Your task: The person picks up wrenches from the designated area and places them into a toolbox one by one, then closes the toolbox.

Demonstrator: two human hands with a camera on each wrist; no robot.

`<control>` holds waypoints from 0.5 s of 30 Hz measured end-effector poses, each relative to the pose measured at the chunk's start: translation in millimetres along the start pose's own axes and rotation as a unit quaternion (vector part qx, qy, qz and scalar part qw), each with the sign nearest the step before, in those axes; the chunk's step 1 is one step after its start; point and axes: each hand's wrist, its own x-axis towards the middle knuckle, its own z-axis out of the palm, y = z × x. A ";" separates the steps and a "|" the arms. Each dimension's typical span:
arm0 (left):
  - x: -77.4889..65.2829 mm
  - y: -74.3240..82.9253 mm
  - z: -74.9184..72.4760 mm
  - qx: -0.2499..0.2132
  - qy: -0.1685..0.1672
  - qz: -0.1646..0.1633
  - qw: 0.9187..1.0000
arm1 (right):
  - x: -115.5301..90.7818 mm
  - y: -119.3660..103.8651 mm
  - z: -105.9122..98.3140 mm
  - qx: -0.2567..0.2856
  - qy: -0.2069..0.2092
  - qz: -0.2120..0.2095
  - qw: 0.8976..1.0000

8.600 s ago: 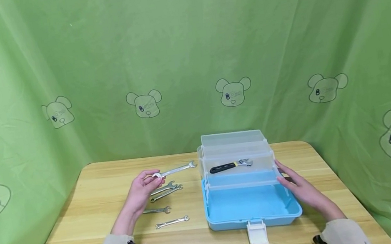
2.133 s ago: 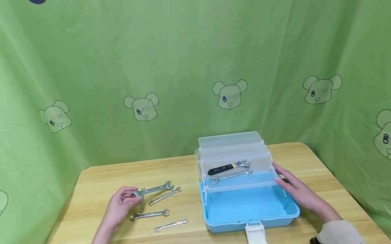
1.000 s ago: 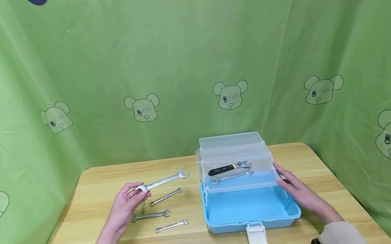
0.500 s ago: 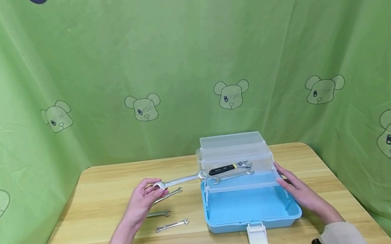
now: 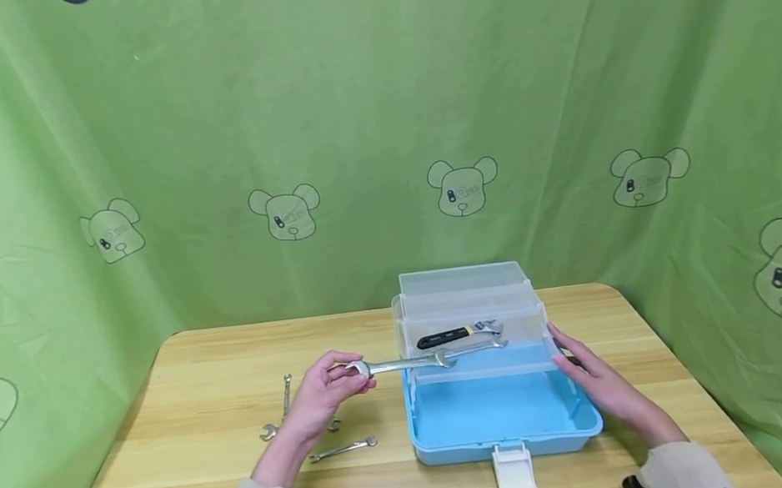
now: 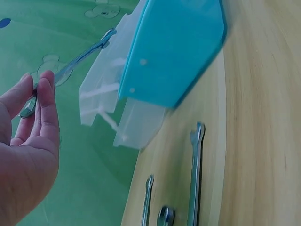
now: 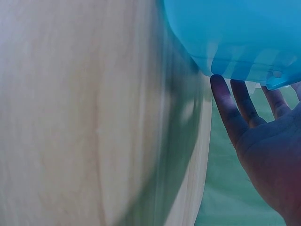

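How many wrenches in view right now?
6. Held wrench in the left hand; black-handled wrench and silver wrench in the clear tray; three table wrenches, one partly behind the hand. More may hide there.

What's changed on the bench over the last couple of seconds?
The left hand picked a long silver open-end wrench off the wooden table and carried it rightward over the blue toolbox's clear tray. The right hand stayed against the box; the black-handled adjustable wrench lies unmoved.
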 end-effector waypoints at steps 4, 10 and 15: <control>7.8 -1.2 12.2 0.014 -0.003 -0.006 1.000 | 0.3 0.2 -0.5 -0.002 0.002 -0.003 1.000; 19.1 -4.5 26.4 0.022 0.000 -0.008 1.000 | 1.9 1.0 -0.2 0.001 0.004 -0.005 1.000; 25.9 -6.2 36.7 0.015 -0.004 -0.009 1.000 | 2.4 1.6 -0.3 0.000 0.006 -0.007 1.000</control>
